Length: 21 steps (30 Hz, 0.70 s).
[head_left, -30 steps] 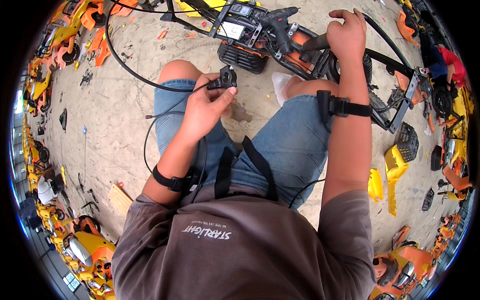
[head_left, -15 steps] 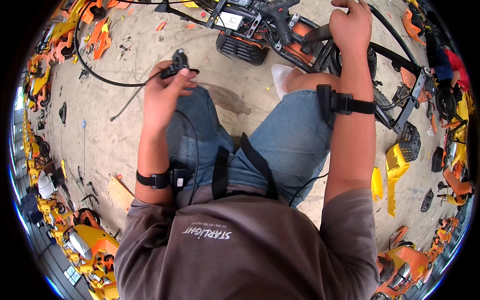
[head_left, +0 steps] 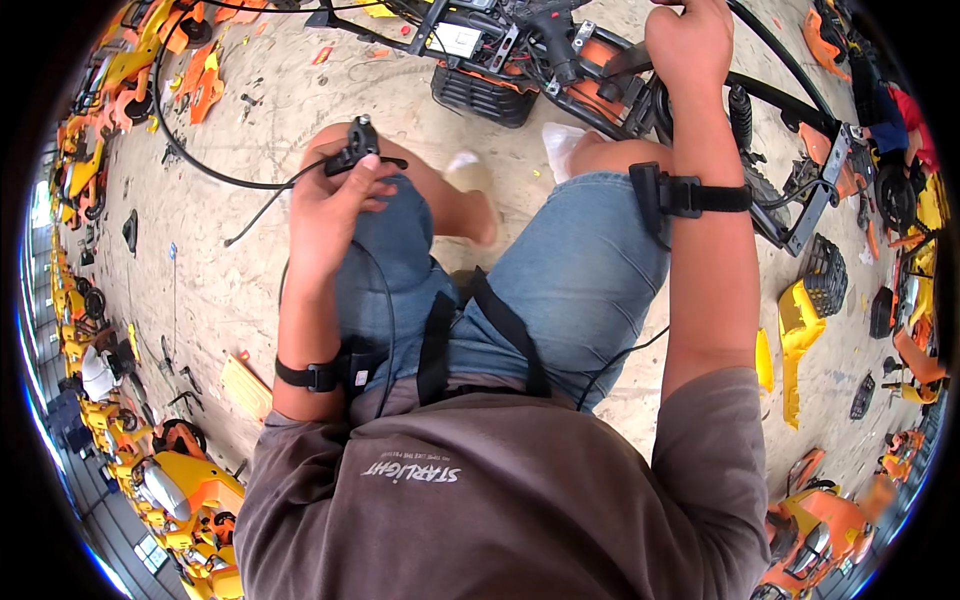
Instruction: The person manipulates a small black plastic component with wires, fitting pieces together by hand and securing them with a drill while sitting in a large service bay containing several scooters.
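I see left hand [head_left: 325, 208] gripping black lever [head_left: 354, 152], upper left | right hand [head_left: 690, 50], upper right: I cannot tell its grip

In your left fingers [head_left: 366, 170], the lever [head_left: 345, 158] looks like matt plastic with a shiny metal tip [head_left: 364, 121]. The cable [head_left: 250, 184] left of them is smooth, faintly glossy plastic. Below and right of them, your shorts [head_left: 590, 250] are matt denim; beyond them, the floor [head_left: 330, 95] is rough concrete.

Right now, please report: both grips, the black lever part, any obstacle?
Left grip closed on black lever part, cable alongside. Right grip by dark flat piece, hold unclear. Power drill lies on black frame, possible obstacle.
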Motion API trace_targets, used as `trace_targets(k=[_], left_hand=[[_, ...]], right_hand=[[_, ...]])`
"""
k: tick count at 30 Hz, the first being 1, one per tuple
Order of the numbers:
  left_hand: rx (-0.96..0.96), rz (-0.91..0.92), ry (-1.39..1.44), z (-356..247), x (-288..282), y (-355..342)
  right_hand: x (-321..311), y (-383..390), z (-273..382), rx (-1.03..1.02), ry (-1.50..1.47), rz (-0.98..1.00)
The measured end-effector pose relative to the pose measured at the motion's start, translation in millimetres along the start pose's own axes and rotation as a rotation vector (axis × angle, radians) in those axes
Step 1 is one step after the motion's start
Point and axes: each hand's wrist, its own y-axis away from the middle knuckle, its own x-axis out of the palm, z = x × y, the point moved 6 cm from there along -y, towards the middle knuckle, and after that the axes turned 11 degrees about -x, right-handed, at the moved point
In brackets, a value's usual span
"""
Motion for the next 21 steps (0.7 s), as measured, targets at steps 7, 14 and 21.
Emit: trace_targets(k=[7, 14, 21], left_hand=[[0.021, 0.111, 0.074, -2, 28, -3], [0.067, 0.123, 0.075, -9, 36, -6], [0.027, 0.047, 0.025, -2, 16, 1]], right_hand=[[0, -1, 1, -0.032, 0.026, 0.048], [2, 2, -3, -0.009, 0.039, 0.057], [-1, -2, 1, -0.008, 0.025, 0.091]])
